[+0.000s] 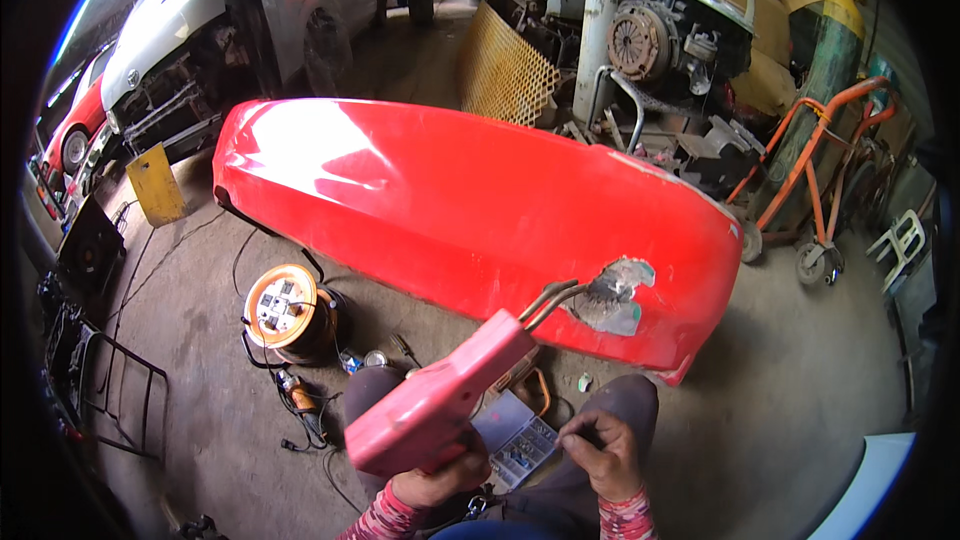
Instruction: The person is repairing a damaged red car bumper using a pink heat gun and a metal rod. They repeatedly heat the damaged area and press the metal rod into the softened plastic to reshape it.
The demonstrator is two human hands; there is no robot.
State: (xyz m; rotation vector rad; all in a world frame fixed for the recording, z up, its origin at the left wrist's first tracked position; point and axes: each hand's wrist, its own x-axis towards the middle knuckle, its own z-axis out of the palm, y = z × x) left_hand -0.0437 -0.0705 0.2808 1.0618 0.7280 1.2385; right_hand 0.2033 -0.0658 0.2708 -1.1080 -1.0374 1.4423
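My left hand (445, 475) is wrapped round the grip of a pink hot stapler (435, 400), a gun-shaped tool with two metal prongs. The prongs point up and right, and in the picture their tips overlap the edge of a broken, grey-patched spot (612, 302) on a large red car bumper (480, 200). Whether they touch it I cannot tell. Over my right thigh my right hand (605, 450) is closed, thumb and fingers pinched together; what they hold, if anything, is too small to make out. Between my legs lies an opened compartment box (522, 455) of small metal pieces.
On the left stand an orange cable reel (285, 310) and an orange-black power tool (297, 392) with its cord on the floor. An orange trolley (820, 170), a gas cylinder (825, 80) and car parts (670, 40) are at the right back. A white van (290, 0) stands behind.
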